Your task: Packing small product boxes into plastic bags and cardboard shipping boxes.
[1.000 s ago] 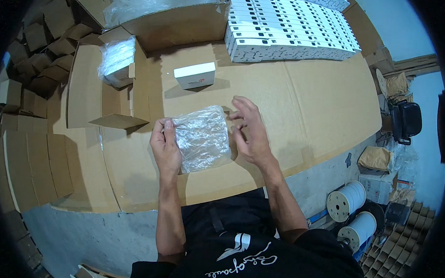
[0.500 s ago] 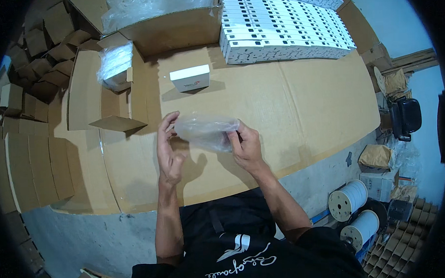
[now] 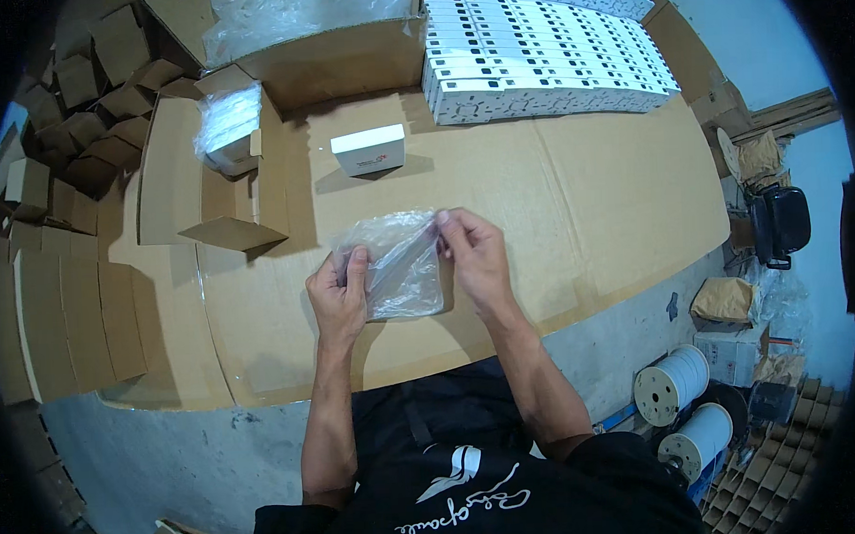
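A clear plastic bag point(image 3: 401, 273) is stretched between my hands above the cardboard-covered table. My left hand point(image 3: 342, 293) grips its left side, thumb on top. At its upper right corner, my right hand point(image 3: 474, 251) pinches the edge between thumb and fingers. Beyond the bag, a small white box point(image 3: 369, 151) stands by itself on the table. To the left sits an open cardboard carton point(image 3: 279, 183) with several white boxes in clear plastic wrap point(image 3: 228, 123) at its far end.
Rows of white boxes point(image 3: 543, 65) fill the far right of the table. A large carton point(image 3: 336, 68) at the back holds clear plastic bags point(image 3: 306, 17). Empty cartons point(image 3: 76, 317) are piled along the left. Cable spools point(image 3: 672, 386) stand on the floor at the right.
My left hand, open beside the bag before, has closed on its left side. The bag now hangs spread wider, and my right hand has shifted slightly up to its corner.
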Demonstrator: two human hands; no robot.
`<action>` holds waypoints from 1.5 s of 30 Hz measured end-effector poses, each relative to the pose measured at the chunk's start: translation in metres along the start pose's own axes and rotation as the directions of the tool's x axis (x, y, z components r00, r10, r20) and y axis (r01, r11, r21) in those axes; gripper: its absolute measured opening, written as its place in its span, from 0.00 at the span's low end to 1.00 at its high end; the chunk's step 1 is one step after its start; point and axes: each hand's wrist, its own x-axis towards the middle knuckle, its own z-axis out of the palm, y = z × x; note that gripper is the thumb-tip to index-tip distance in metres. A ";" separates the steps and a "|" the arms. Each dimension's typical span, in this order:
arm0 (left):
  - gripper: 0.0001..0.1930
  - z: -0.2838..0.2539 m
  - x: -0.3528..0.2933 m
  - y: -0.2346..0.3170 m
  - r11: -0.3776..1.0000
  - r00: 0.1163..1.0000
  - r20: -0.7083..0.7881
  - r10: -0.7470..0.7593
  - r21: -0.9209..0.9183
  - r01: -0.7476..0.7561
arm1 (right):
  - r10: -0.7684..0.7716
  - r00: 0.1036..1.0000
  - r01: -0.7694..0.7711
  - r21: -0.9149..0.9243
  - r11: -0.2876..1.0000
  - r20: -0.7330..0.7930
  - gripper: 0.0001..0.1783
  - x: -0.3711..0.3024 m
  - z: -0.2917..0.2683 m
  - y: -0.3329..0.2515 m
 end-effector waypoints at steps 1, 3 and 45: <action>0.14 0.000 0.000 -0.001 1.000 1.000 -0.001 0.001 -0.002 -0.001 | 0.036 0.999 -0.031 0.177 0.984 -0.028 0.12 0.003 -0.001 -0.002; 0.14 0.000 0.000 -0.003 0.997 0.998 -0.032 -0.053 -0.065 0.051 | 0.065 0.997 -0.049 0.290 0.956 -0.045 0.10 0.000 -0.001 -0.009; 0.35 -0.007 0.005 0.008 0.990 0.977 0.213 0.027 0.132 -0.057 | 0.090 0.589 0.690 -0.558 0.461 0.803 0.10 0.054 0.028 -0.107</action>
